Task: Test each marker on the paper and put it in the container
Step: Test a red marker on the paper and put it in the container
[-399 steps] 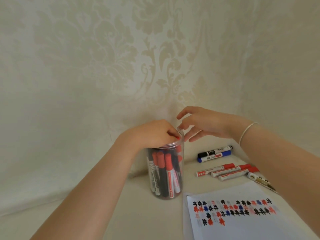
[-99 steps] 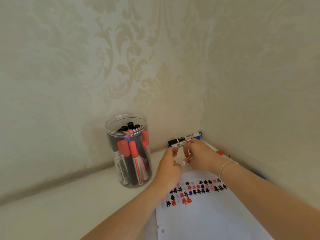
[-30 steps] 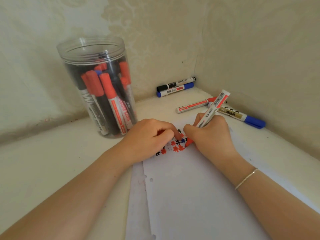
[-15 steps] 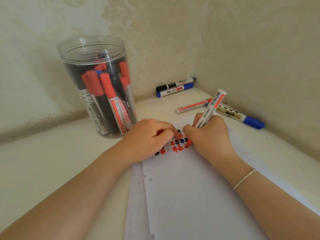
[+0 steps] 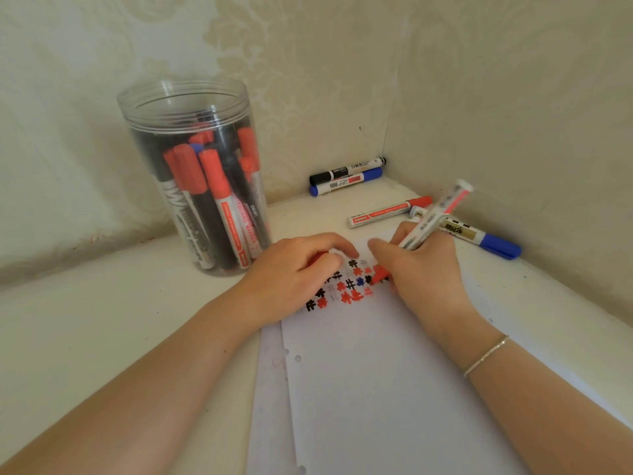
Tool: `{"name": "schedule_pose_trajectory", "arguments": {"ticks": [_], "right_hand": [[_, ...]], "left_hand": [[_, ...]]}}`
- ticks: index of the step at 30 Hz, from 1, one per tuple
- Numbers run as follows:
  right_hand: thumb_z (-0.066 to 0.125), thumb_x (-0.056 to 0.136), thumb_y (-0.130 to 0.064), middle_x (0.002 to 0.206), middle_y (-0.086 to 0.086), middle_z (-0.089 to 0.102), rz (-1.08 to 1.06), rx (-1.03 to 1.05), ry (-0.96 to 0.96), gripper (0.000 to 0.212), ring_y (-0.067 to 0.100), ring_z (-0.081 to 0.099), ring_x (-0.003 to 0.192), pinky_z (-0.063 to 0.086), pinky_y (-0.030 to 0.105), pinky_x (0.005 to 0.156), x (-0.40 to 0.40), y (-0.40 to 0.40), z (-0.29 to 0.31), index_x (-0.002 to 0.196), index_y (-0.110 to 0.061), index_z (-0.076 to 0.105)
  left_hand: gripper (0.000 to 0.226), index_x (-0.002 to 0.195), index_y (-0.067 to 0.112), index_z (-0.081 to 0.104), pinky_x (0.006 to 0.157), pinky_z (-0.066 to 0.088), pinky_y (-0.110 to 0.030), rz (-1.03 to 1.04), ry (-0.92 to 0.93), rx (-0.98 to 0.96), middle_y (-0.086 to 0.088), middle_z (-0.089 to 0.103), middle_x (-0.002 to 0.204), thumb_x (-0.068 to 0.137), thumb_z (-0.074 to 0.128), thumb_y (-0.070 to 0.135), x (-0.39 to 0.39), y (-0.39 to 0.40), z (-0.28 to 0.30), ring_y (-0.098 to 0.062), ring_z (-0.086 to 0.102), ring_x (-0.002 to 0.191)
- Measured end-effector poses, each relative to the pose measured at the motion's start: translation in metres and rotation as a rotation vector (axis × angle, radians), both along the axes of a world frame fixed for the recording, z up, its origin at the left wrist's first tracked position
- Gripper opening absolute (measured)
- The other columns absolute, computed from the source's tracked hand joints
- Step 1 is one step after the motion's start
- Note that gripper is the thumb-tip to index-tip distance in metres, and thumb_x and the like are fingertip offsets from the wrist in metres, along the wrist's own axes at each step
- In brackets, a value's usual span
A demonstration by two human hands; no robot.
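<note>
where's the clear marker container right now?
Head view, upper left: the clear container stands upright on the table by the back wall, just left of the left hand and the paper.

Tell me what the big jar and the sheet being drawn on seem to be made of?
The jar looks like clear, glossy plastic: the markers inside show through and its threaded rim catches light, though glass is possible. The sheet looks like matte white paper, thin, with punched holes along its left edge.

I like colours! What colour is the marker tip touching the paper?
Red. The head view shows the marker tip on the paper.
</note>
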State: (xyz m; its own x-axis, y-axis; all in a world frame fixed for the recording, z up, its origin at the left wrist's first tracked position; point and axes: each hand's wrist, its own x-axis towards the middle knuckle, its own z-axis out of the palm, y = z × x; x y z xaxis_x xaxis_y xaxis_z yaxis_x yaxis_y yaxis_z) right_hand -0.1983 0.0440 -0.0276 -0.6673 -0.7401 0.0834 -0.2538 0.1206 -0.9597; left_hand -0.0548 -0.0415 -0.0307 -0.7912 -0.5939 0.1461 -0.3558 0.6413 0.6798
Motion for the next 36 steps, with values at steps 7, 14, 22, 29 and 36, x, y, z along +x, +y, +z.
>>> {"name": "schedule_pose_trajectory", "arguments": {"ticks": [7,14,22,29,36], "right_hand": [[0.066,0.081,-0.018,0.079,0.011,0.068,0.188,-0.404,-0.624,0.012,0.021,0.066,0.065,0.054,0.029,0.062,-0.012,0.003,0.006,0.076,-0.008,0.064],[0.055,0.090,-0.005,0.063,0.014,0.059,0.240,-0.361,-0.565,0.021,0.019,0.055,0.044,0.048,0.029,0.047,-0.011,0.003,0.006,0.070,-0.004,0.051],[0.070,0.078,-0.011,0.060,0.012,0.061,0.298,-0.255,-0.399,0.016,0.017,0.054,0.044,0.046,0.025,0.044,-0.009,0.003,0.003,0.072,-0.006,0.057],[0.053,0.085,-0.037,0.081,0.024,0.068,0.461,-0.312,-0.731,0.047,0.029,0.066,0.064,0.056,0.033,0.061,-0.012,0.006,0.006,0.093,0.007,0.065],[0.064,0.089,-0.016,0.064,-0.007,0.058,0.050,-0.243,-0.038,0.012,0.014,0.051,0.038,0.042,0.023,0.040,-0.006,0.003,0.004,0.078,-0.014,0.059]], "left_hand": [[0.028,0.115,0.029,0.041,0.072,0.046,-0.032,0.000,0.074,0.103,0.010,0.058,0.086,0.095,0.035,0.010,0.003,-0.002,-0.002,0.001,0.053,0.076],[0.029,0.117,0.032,0.036,0.078,0.051,-0.044,-0.027,0.006,0.035,0.019,0.064,0.097,0.097,0.043,0.013,0.002,0.002,0.001,-0.012,0.061,0.086],[0.022,0.109,0.029,0.046,0.071,0.050,-0.038,-0.044,0.010,-0.110,0.013,0.065,0.096,0.094,0.049,0.013,0.000,0.004,0.002,-0.006,0.057,0.082],[0.018,0.106,0.029,0.061,0.068,0.051,-0.029,-0.036,0.203,0.058,0.011,0.065,0.087,0.090,0.054,0.033,0.001,0.006,0.003,-0.009,0.061,0.078],[0.019,0.079,0.023,0.066,0.049,0.035,-0.018,0.109,0.193,0.103,0.009,0.057,0.058,0.093,0.054,0.019,-0.002,0.012,0.004,-0.002,0.046,0.050]]}}
